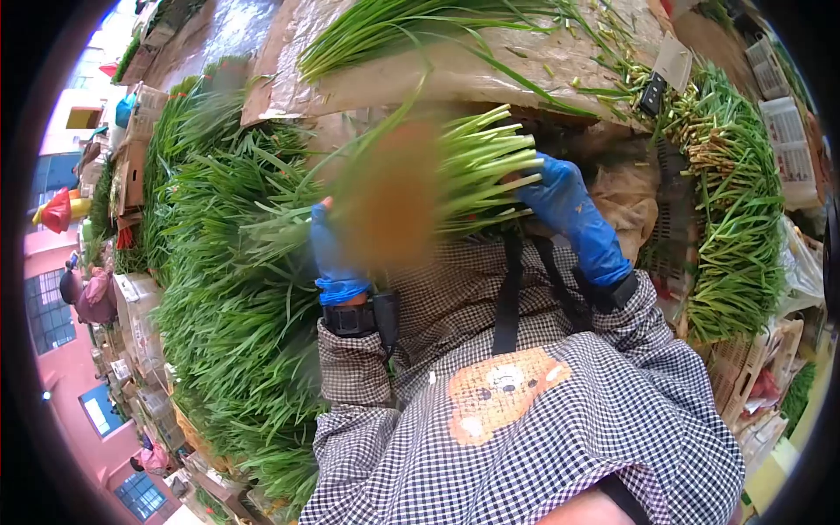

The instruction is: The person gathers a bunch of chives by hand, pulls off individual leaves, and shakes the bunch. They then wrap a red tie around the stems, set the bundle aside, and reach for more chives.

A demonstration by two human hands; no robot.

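Observation:
Both my hands wear blue gloves and hold a bunch of garlic chives (490, 166) in front of my chest. The pale cut stem ends point right, the green leaves left. My left hand (329, 249) grips the leafy side, with a bare thumb tip showing through the glove; a brown blurred spot hides part of that grip. At the stem ends is my right hand (564, 197), closed around them, its fingertips partly hidden behind the stalks.
Loose chives (394, 31) and scraps lie on the work board (341, 92) ahead. A black-handled knife (654, 87) rests at its right edge. Big heaps of chives stand at left (236, 262) and right (735, 210). Plastic crates (787, 144) are far right; people (94, 296) are far left.

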